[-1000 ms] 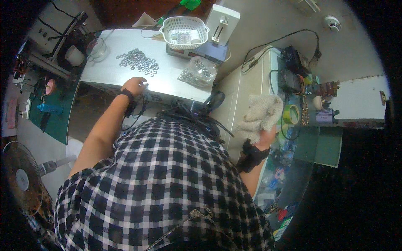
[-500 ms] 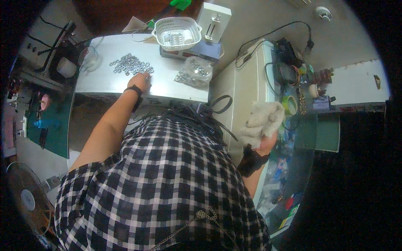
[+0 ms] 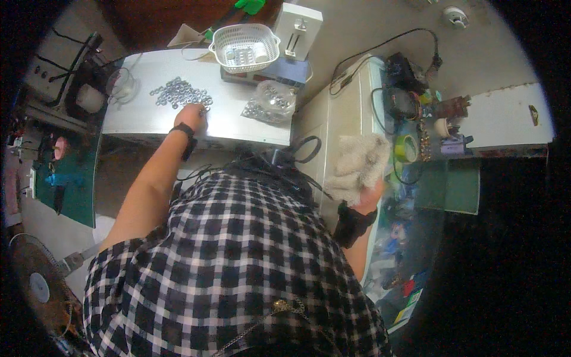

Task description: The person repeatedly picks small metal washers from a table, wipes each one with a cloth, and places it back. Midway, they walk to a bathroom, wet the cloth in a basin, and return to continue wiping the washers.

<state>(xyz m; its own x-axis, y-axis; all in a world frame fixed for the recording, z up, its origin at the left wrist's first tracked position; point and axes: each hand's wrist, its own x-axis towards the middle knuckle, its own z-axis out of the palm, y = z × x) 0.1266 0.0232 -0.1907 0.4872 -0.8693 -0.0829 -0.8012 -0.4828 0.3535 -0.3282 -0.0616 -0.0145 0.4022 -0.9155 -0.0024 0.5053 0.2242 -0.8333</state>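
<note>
Near right, the right hand clenches a pale cloth; farther left, the left hand rests fingers-down at a heap of small metal rings on the grey bench, where a careless sweep could scatter them off its edge.

The left arm stretches forward, its hand palm-down with fingers curled. The right arm bends at the side, its hand closed in a grip.
</note>
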